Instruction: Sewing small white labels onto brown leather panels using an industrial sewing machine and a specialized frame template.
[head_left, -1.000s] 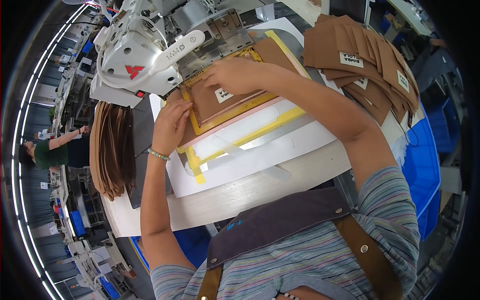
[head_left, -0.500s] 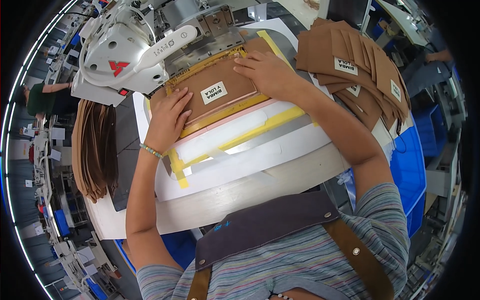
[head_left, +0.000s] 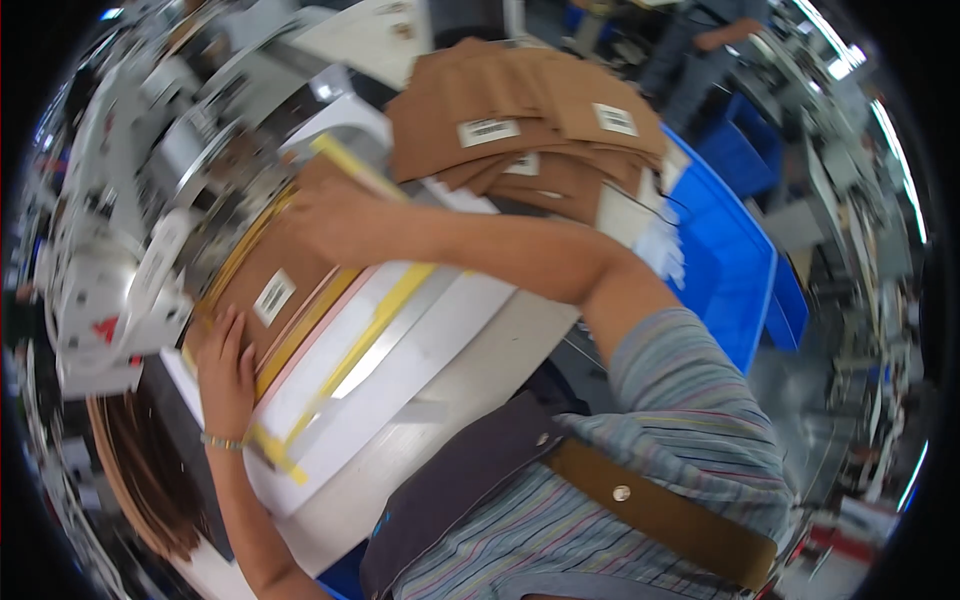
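Observation:
A brown leather-like panel [head_left: 252,262] with a small white label [head_left: 273,297] lies in a yellow-edged frame [head_left: 296,357] beside a white sewing machine [head_left: 100,300]. My left hand [head_left: 226,370] rests on the panel's near left end, fingers stretched out and lying flat. Over the panel's far right end is my right hand [head_left: 345,222]. Motion smears its fingers, so their grip does not show.
Several brown panels with white labels [head_left: 560,85] are fanned out at the back right. More brown pieces [head_left: 145,470] stand at the left. A blue bin [head_left: 715,265] is at the right. A person [head_left: 695,50] is at the far right.
The view has swung to the right, so the machine and panel appear farther left and tilted. My left hand stays at the panel's left end, my right hand over its right end.

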